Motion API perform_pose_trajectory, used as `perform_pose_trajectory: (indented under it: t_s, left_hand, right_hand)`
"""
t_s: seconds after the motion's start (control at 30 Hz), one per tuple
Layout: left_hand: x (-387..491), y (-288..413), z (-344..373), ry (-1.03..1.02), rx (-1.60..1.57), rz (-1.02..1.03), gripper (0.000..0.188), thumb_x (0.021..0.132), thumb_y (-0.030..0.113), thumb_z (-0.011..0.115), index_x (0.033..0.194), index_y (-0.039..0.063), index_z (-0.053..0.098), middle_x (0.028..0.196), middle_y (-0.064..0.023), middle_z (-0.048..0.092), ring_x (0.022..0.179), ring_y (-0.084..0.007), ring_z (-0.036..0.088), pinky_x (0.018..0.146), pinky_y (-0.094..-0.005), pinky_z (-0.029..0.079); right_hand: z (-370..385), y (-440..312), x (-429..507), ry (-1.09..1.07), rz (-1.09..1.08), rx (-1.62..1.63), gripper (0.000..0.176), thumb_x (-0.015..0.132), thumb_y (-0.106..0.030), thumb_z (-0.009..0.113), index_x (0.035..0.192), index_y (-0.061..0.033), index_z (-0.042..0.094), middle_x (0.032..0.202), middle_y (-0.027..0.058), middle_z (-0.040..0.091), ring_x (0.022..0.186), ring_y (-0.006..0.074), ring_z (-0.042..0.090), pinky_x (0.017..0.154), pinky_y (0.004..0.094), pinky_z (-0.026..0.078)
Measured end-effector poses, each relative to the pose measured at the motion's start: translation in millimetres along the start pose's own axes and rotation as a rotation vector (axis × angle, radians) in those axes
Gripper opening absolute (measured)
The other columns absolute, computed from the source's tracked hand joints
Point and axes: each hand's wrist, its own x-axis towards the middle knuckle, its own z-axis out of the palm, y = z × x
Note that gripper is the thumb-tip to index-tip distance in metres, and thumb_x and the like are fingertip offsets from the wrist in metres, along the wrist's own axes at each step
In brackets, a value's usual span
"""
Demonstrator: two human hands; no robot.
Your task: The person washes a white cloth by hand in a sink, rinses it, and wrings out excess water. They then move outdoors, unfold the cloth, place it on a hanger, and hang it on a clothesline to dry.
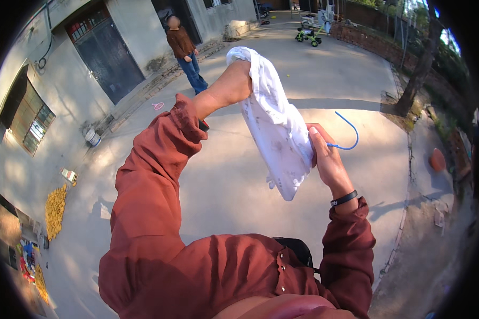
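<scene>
A white patterned cloth garment (277, 131) hangs bunched before me, above the concrete ground. My left hand (243, 75) reaches into its upper end; the fingers are hidden inside the fabric, with only the back of the hand and the wrist showing. At the garment's right edge, my right hand (323, 153) grips a blue clothes hanger (353, 145), thumb uppermost. The hanger's curved hook sticks out to the right of that hand. Its remaining part is out of sight behind my fingers and the cloth.
A person (183, 50) stands ahead on the left, near a dark metal door (107, 60). Corn cobs (56, 213) lie by the wall, beyond a white bucket (92, 137). A green ride-on toy (309, 36) stands far ahead; a tree trunk (419, 67) rises right.
</scene>
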Motion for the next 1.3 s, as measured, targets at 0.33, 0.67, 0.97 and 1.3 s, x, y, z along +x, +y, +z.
perform_pose_trajectory:
  t_s: [0.33,0.67,0.97,1.3]
  left_hand:
    - [-20,-2,15,0.111,-0.337,-0.123,0.040,0.073,0.003,0.073,0.111,0.004,0.060,0.106,-0.0038,0.061,0.095,-0.0151,0.058,0.083,-0.0286,0.049]
    - [8,19,56,0.377,-0.145,0.153,0.020,0.079,0.010,0.068,0.096,0.004,0.062,0.098,-0.0053,0.062,0.086,-0.0140,0.058,0.076,-0.0296,0.049]
    - [8,8,119,0.387,-1.307,-0.473,0.018,0.081,0.016,0.069,0.092,0.004,0.062,0.089,-0.0028,0.063,0.083,-0.0099,0.058,0.071,-0.0274,0.048]
    - [-48,34,223,0.083,-1.705,-0.668,0.056,0.089,0.044,0.057,0.131,0.010,0.041,0.126,-0.0045,0.048,0.113,-0.0184,0.047,0.093,-0.0338,0.039]
  right_hand:
    - [-6,-33,-4,0.058,-0.026,0.392,0.035,0.094,-0.016,0.042,0.123,0.0018,0.051,0.107,0.0098,0.059,0.090,0.0127,0.055,0.079,0.0243,0.044]
    - [-11,-5,-22,0.167,0.102,0.096,0.028,0.095,-0.031,0.047,0.097,-0.0036,0.051,0.085,0.0030,0.053,0.078,0.0111,0.052,0.069,0.0264,0.045]
    - [-24,8,-18,0.306,0.007,0.422,0.026,0.093,-0.015,0.043,0.110,0.0012,0.054,0.100,0.0075,0.057,0.090,0.0133,0.055,0.080,0.0257,0.045]
    - [-39,-26,4,0.207,-0.245,0.447,0.035,0.092,-0.008,0.042,0.125,0.0039,0.046,0.113,0.0143,0.058,0.100,0.0200,0.057,0.090,0.0306,0.046]
